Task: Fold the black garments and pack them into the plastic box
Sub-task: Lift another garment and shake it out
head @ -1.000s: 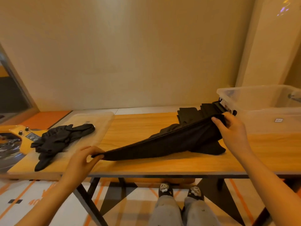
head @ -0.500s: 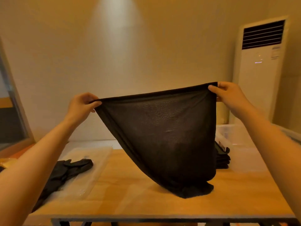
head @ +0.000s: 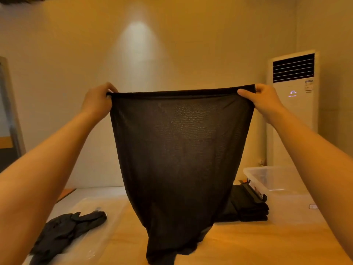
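Black garment [head: 179, 150], thin mesh, half see-through against the wall light: held up in the air by its banded top edge, stretched level between both hands, hanging in a narrowing drape, lowest part bunched on the wooden table [head: 248, 245]. Left hand [head: 97, 101] pinching the left corner of the band, fingers curled over the cloth. Right hand [head: 261, 100] pinching the right corner likewise, thumb on the near side.

Step in hand, by the look of it: shaking the piece out before the first fold. To do it well:
- Keep the band taut and level for a square hang.
- Lift the bunched bottom clear or give a light shake, to avoid carrying trapped creases into the fold.
- Lower it flat onto the bare wood in front, bottom first and band last, without slackening either pinch.

Slippery-looking fabric, likely to slide and skew if dropped in a heap.

Behind the drape to the right, a folded black stack [head: 248, 205] on the table, touching or just beside the clear plastic box [head: 277, 180]; cannot tell which. Nothing dark showing through the box wall.

On the left, a crumpled black garment [head: 65, 232] lying on a clear plastic sheet [head: 99, 243], probably next in line. By the far wall on the right, a white standing air conditioner [head: 294, 96].
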The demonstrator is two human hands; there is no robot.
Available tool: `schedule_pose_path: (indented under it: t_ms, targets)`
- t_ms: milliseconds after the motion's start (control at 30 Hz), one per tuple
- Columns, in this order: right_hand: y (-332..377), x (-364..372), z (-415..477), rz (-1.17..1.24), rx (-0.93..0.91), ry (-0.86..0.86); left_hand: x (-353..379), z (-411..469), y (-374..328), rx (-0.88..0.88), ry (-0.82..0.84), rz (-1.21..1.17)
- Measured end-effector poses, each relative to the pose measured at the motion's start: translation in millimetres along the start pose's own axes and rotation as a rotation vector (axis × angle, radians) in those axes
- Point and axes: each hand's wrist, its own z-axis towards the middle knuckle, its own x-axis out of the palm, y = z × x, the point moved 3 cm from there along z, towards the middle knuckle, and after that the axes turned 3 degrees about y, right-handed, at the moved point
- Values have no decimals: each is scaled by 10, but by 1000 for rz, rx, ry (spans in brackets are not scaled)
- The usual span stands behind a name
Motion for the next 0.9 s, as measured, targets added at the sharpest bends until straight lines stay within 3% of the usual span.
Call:
schedule_pose_path:
  t_ms: [200,300,533,767,833,900]
  targets:
    - [141,55,34,85,-26,-16,-109,32,-8,-71,-129,-121]
    - [72,109,-6,236,41,98,20,-9,106,-124,-138,-208]
    - [-1260,378,-31,-218,361,340,1034,-509,1016,-321,391,-150]
    - [-2692,849,-93,-214,649,506,2399,-1043,1754,-432,748,-26]
    - [-2827,960,124,-236,639,442,2551,-786,1816,-375,690,58]
    - [-2747,1016,484,-161,541,242,2502,-346,1780,-327,450,17]
